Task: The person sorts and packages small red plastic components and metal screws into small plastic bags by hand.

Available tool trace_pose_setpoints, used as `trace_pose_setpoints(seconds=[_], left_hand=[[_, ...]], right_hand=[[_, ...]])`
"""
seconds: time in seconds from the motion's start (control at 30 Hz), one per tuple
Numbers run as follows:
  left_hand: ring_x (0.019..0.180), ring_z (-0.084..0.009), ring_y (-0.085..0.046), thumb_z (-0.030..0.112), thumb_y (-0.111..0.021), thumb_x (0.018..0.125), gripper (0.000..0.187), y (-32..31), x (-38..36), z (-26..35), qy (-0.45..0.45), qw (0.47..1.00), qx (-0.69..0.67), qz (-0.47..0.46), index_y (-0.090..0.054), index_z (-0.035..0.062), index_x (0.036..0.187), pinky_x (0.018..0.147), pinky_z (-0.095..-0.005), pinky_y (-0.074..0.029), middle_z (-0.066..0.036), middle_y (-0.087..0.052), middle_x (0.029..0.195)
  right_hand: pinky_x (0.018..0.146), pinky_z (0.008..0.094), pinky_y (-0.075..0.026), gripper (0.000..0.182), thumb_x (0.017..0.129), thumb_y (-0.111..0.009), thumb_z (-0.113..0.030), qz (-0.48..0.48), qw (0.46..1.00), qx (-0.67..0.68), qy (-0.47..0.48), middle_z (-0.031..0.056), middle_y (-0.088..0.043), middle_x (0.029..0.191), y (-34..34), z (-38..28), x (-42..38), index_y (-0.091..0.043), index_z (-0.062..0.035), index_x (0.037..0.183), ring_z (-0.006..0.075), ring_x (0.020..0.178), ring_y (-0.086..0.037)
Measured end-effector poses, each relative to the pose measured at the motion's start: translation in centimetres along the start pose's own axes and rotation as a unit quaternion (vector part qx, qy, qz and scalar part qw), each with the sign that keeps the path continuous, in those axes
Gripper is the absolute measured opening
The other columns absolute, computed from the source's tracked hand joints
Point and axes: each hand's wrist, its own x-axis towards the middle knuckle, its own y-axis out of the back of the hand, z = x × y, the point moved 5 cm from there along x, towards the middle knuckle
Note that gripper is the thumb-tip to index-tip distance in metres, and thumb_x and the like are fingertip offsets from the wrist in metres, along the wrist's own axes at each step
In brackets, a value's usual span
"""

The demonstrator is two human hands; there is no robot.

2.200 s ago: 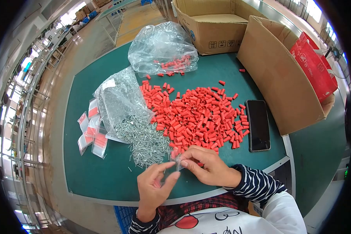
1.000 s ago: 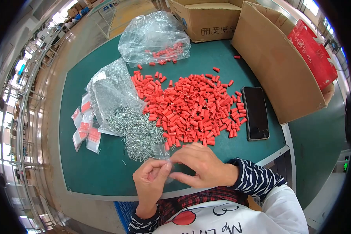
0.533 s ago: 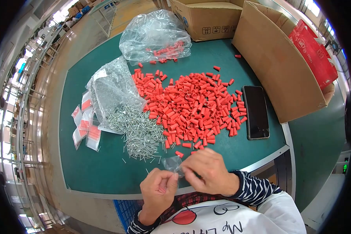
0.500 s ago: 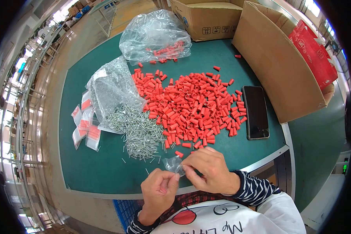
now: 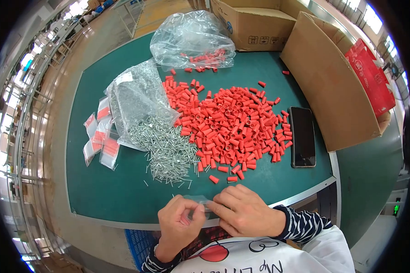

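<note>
A small clear plastic bag [image 5: 201, 200] is stretched between my two hands, close above the table's front edge. My left hand [image 5: 180, 223] pinches its left side between thumb and index finger, the other fingers curled in. My right hand [image 5: 246, 211] grips the right side, with its fingertips at the bag's edge and the palm turned down. Just beyond the hands lie a few loose red tapered plastic caps [image 5: 213, 179], next to a large heap of the same hollow caps [image 5: 234, 123]. To its left spreads a pile of small silver screws [image 5: 168, 154].
An opened clear bag [image 5: 136, 93] lies against the screws, with several small flat packets [image 5: 109, 152] at its left. Farther back is a big plastic bag [image 5: 191, 38] holding more caps. A phone [image 5: 303, 136] and cardboard boxes [image 5: 328, 86] stand right.
The small bag now lies flatter and wider between my hands. My left hand has shifted slightly left, and the whole view has tilted a little.
</note>
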Motion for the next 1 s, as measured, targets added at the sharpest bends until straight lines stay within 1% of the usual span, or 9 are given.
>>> trace_pose_setpoints(seconds=[0.13, 0.23, 0.33, 0.43, 0.53, 0.73, 0.83, 0.9, 1.0], left_hand=[[0.056, -0.0058, -0.037, 0.002, -0.080, 0.069, 0.041, 0.4, 0.0, 0.6, -0.024, 0.999, 0.029, -0.014, -0.066, -0.0011, 0.108, 0.048, -0.0225, -0.028, 0.000, -0.047, 0.072], [0.052, -0.0164, -0.048, 0.012, -0.084, 0.066, 0.060, -0.2, -0.1, 0.5, -0.079, 0.990, 0.116, -0.030, -0.063, 0.0046, 0.122, 0.047, -0.0283, -0.040, -0.005, -0.051, 0.066], [0.051, -0.0110, -0.039, 0.005, -0.084, 0.062, 0.065, -0.1, -0.1, -0.2, -0.143, 0.980, 0.136, 0.022, -0.062, 0.0010, 0.123, 0.045, -0.0252, -0.031, -0.002, -0.044, 0.067], [0.050, -0.0124, -0.041, 0.006, -0.084, 0.060, 0.066, 0.0, -0.3, -0.9, -0.116, 0.986, 0.104, 0.058, -0.062, 0.0017, 0.122, 0.045, -0.0267, -0.033, -0.002, -0.045, 0.065], [0.056, -0.0207, -0.053, 0.011, -0.083, 0.064, 0.059, 0.1, -0.5, -1.0, -0.135, 0.975, 0.158, 0.084, -0.063, 0.0021, 0.119, 0.049, -0.0318, -0.045, -0.005, -0.053, 0.068], [0.057, -0.0213, -0.055, 0.010, -0.081, 0.064, 0.050, 0.3, -0.3, -1.8, -0.148, 0.971, 0.172, 0.072, -0.067, 0.0029, 0.112, 0.049, -0.0313, -0.046, -0.005, -0.055, 0.069], [0.057, -0.0202, -0.057, 0.010, -0.081, 0.067, 0.043, 0.7, -0.2, -2.4, -0.130, 0.982, 0.111, 0.074, -0.068, 0.0027, 0.107, 0.050, -0.0300, -0.047, -0.006, -0.057, 0.070], [0.058, -0.0138, -0.056, 0.005, -0.080, 0.069, 0.041, 0.9, -0.2, -3.6, -0.106, 0.989, 0.008, 0.098, -0.066, 0.0002, 0.107, 0.050, -0.0266, -0.045, -0.006, -0.059, 0.074], [0.065, -0.0094, -0.060, 0.001, -0.078, 0.073, 0.036, 1.1, -0.1, -4.0, -0.064, 0.993, -0.056, 0.086, -0.064, -0.0032, 0.106, 0.055, -0.0227, -0.048, -0.007, -0.061, 0.078]], right_hand=[[0.076, 0.0364, -0.044, 0.040, 0.071, -0.066, -0.005, 0.003, 1.000, 0.020, 0.009, 0.0119, -0.056, 0.094, -0.1, 0.3, 0.1, -0.062, 0.0036, 0.111, 0.0285, 0.088, -0.053], [0.077, 0.0367, -0.044, 0.044, 0.070, -0.066, -0.002, -0.010, 0.999, 0.049, 0.000, 0.0127, -0.057, 0.097, -0.4, 0.1, 0.4, -0.061, 0.0039, 0.113, 0.0300, 0.090, -0.054], [0.078, 0.0377, -0.044, 0.047, 0.070, -0.065, -0.001, -0.029, 0.998, 0.053, -0.014, 0.0134, -0.058, 0.099, -0.7, -0.3, 1.0, -0.060, 0.0039, 0.116, 0.0300, 0.092, -0.055], [0.079, 0.0394, -0.044, 0.051, 0.067, -0.065, 0.000, -0.043, 0.998, 0.036, -0.022, 0.0136, -0.060, 0.101, -0.5, -0.4, 1.5, -0.060, 0.0030, 0.118, 0.0292, 0.091, -0.056], [0.079, 0.0413, -0.044, 0.056, 0.064, -0.064, 0.002, -0.056, 0.998, 0.019, -0.035, 0.0139, -0.063, 0.102, -0.8, -0.5, 1.7, -0.060, 0.0019, 0.120, 0.0290, 0.089, -0.059], [0.080, 0.0409, -0.045, 0.054, 0.066, -0.064, 0.001, -0.087, 0.995, 0.007, -0.042, 0.0138, -0.064, 0.101, -1.3, -0.6, 2.6, -0.061, -0.0001, 0.120, 0.0291, 0.089, -0.060], [0.077, 0.0384, -0.046, 0.047, 0.070, -0.064, 0.000, -0.083, 0.995, 0.037, -0.041, 0.0131, -0.064, 0.101, -0.8, -0.6, 3.6, -0.062, -0.0022, 0.117, 0.0281, 0.091, -0.060], [0.074, 0.0362, -0.047, 0.042, 0.073, -0.066, -0.002, -0.055, 0.992, 0.097, -0.063, 0.0124, -0.063, 0.102, 0.0, 0.0, 4.7, -0.064, -0.0037, 0.114, 0.0275, 0.094, -0.059], [0.070, 0.0358, -0.048, 0.032, 0.074, -0.065, -0.003, 0.012, 0.999, -0.014, -0.036, 0.0105, -0.060, 0.094, 0.0, 1.7, 7.0, -0.066, -0.0041, 0.106, 0.0267, 0.091, -0.059]])
